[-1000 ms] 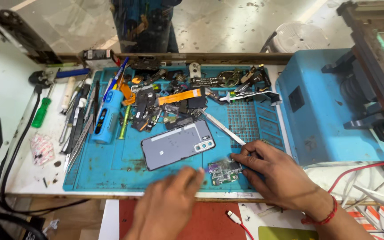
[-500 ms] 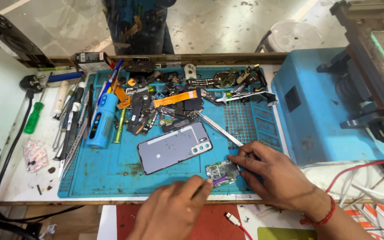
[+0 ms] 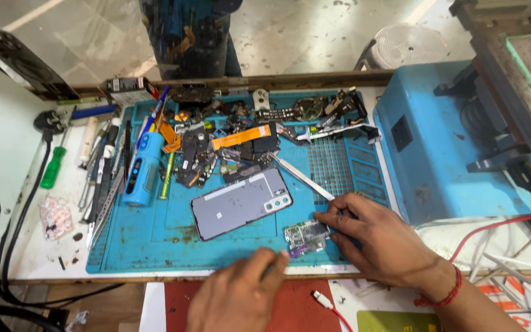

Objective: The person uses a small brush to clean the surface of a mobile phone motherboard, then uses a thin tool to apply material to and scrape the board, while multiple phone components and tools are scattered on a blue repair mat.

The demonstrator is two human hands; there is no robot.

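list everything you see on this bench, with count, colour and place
repair mat: 1, blue, bench centre
phone: 1, grey, back up, mid mat
circuit board: 1, silvery, front of mat
metal pry tool: 1, right of phone
loose parts: many, dark and orange, back of mat
blue cylinder tool: 1, left of mat
screwdriver: 1, green handle, far left
blue machine: 1, right
left hand: front edge, holding nothing
right hand: fingertips on circuit board

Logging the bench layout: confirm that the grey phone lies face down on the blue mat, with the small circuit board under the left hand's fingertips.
Wrong hand. In the head view the right hand fingers the small circuit board; the left hand rests at the mat's near edge. The grey phone does lie face down.
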